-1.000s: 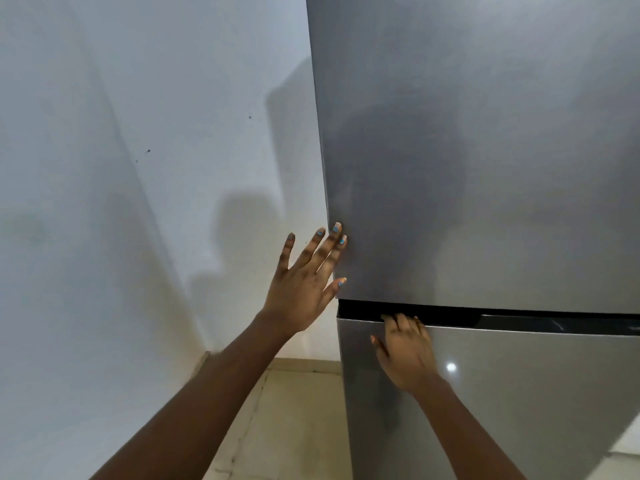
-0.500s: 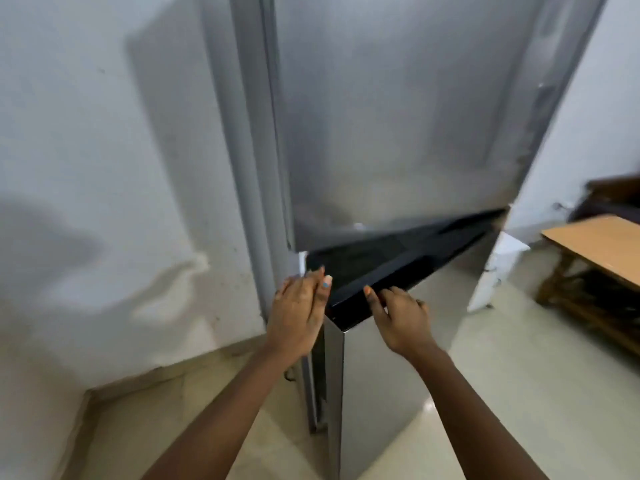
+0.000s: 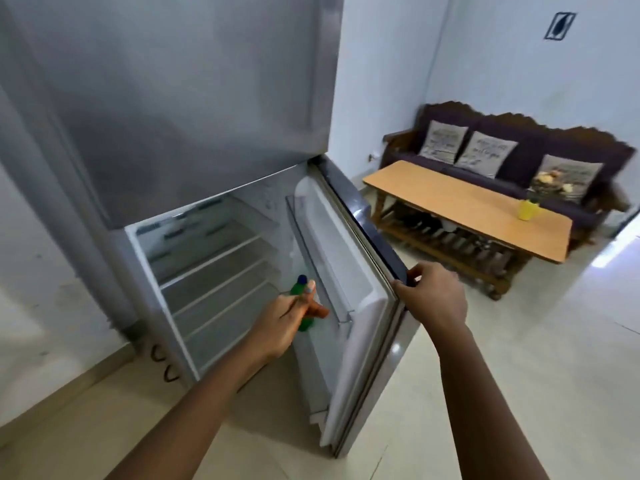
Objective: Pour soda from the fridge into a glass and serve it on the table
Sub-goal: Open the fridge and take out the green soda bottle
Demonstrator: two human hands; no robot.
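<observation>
The grey fridge (image 3: 194, 98) stands in front of me with its lower door (image 3: 360, 306) swung wide open to the right. My right hand (image 3: 433, 296) grips the door's top outer corner. A green soda bottle (image 3: 300, 306) with a blue cap stands in the door's shelf. My left hand (image 3: 287, 320) reaches in and its fingers wrap the bottle's neck. The fridge's inner shelves (image 3: 214, 271) look bare. A wooden table (image 3: 464, 206) stands at the right. No glass shows.
A yellow cup (image 3: 527, 209) sits on the table's far end. Behind the table is a dark wooden sofa (image 3: 519, 133) with three cushions. A white wall runs on the left. Pale floor tiles (image 3: 519, 358) stretch between the fridge and the table.
The lower fridge door has swung from a crack to wide open, pulled by my right hand. My left hand left the door's edge and went in onto the green bottle.
</observation>
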